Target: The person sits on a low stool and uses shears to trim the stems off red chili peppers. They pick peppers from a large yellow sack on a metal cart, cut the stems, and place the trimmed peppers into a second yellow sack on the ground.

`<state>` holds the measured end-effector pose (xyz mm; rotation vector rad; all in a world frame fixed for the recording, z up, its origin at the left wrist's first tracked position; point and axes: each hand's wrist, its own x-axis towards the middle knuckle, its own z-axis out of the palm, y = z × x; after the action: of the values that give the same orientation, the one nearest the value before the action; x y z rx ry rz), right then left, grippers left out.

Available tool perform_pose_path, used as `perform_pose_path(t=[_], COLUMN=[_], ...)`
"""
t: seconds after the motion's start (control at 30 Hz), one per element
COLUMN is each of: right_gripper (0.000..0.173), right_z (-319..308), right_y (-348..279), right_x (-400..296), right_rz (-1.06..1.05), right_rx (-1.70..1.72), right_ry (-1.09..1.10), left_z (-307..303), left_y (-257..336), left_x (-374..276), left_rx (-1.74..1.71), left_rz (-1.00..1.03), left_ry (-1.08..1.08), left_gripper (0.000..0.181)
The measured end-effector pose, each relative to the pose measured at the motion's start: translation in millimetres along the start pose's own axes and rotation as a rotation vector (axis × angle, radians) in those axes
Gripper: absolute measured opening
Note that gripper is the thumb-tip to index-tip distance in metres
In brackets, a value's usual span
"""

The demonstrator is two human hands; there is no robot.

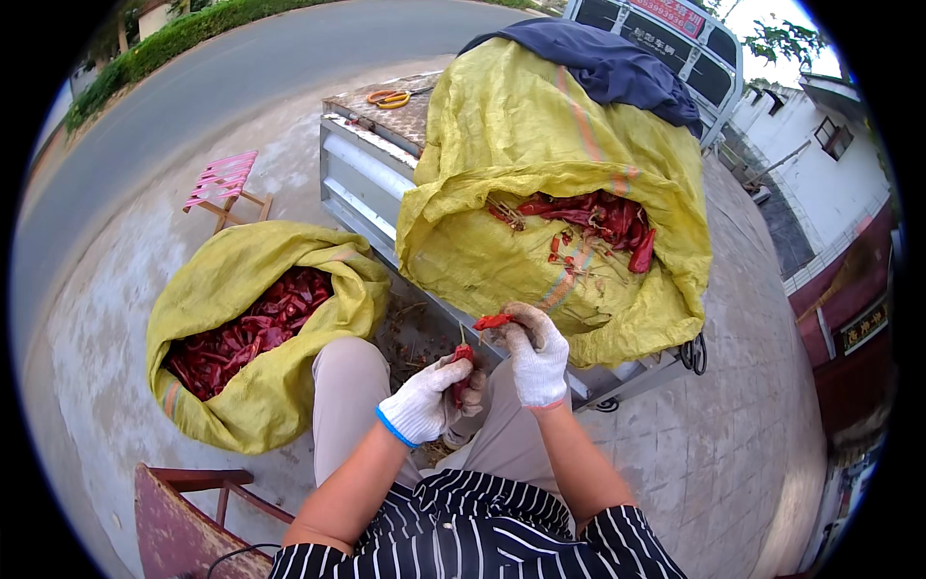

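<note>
Both of my hands wear white knit gloves, soiled at the fingers. My left hand [438,398] grips a dark red dried chili pepper [461,365] upright, its pale stem pointing up. Pinched between the thumb and fingers of my right hand [537,354] is a smaller, brighter red chili piece [493,322]. Just beyond my hands, a large yellow woven sack [477,268] lies on its side with its mouth facing me. Inside it are a heap of dried red chilies [600,217] and loose stems [593,271]. At my left, a second yellow sack [268,427] stands rolled open, holding many red chilies [253,333].
The large sack rests on a metal cargo bed [369,163], where orange-handled scissors [391,98] lie. Dark blue cloth [600,65] covers the sack's top. A folding stool [224,181] stands beyond the left sack. A worn wooden chair [181,521] is at lower left.
</note>
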<state>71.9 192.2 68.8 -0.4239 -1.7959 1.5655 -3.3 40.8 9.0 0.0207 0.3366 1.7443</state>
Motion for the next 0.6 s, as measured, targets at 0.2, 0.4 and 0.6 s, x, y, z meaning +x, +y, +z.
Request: perform_pose_path(t=[0.2, 0.4, 0.6], right_gripper=[0.025, 0.029, 0.026], right_z=[0.7, 5.0, 6.6], right_y=[-5.7, -29.0, -35.3], right_x=[-13.6, -13.1, -19.7], right_rz=[-0.657, -0.989, -0.8], right_rx=[-0.575, -0.814, -0.699], right_ry=[-0.279, -0.617, -0.758], left_z=[-5.5, -22.0, -25.7], left_y=[3.9, -1.3, 5.7], left_x=[-11.3, -22.9, -23.3], left_rx=[-0.167, -0.045, 0.086], left_rz=[0.122, 0.055, 0.156], left_ry=[-0.002, 0.101, 0.105], left_gripper=[0.042, 0.043, 0.035])
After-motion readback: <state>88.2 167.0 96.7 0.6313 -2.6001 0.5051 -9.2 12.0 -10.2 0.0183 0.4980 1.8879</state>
